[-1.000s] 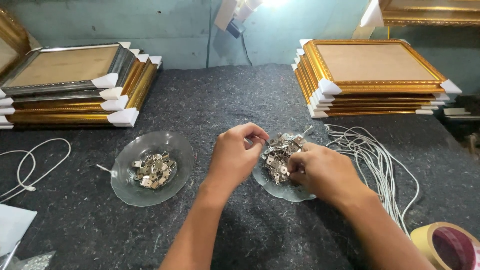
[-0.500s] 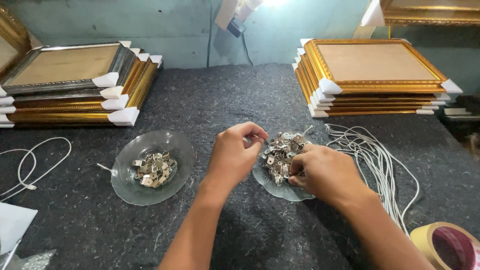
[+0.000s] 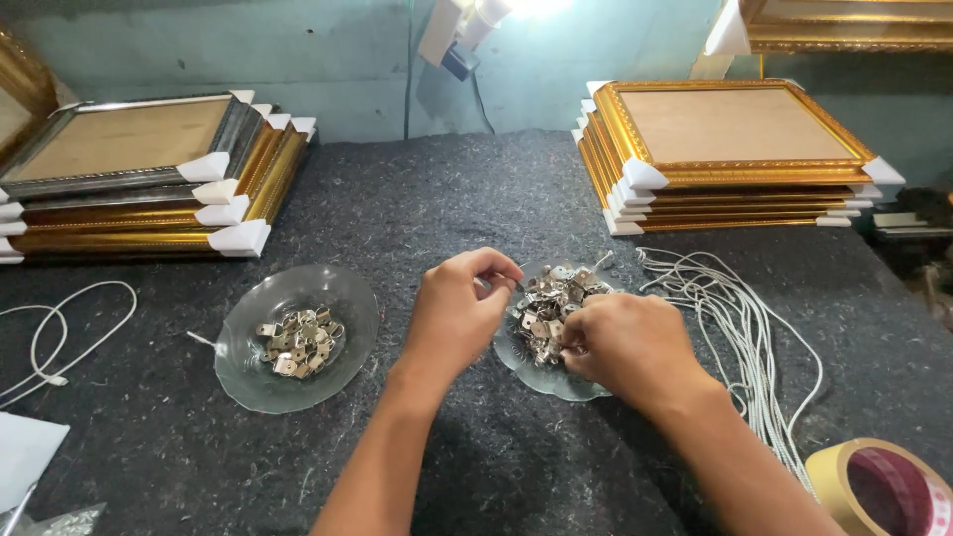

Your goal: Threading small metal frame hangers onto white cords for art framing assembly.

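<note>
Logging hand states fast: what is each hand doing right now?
Left hand: fingers pinched together over the dish of metal clips; contents cannot be told.
Right hand: curled, fingertips in the clips.

A desk (image 3: pixel 447 199) covered in dark grey felt, flecked with lint, fills the view. Behind the desk stands a pale teal wall (image 3: pixel 328 60), scuffed and stained. A bright lamp (image 3: pixel 486 15) hangs against that wall above the desk's far edge, its dark cable (image 3: pixel 407 69) running straight down the wall.
</note>
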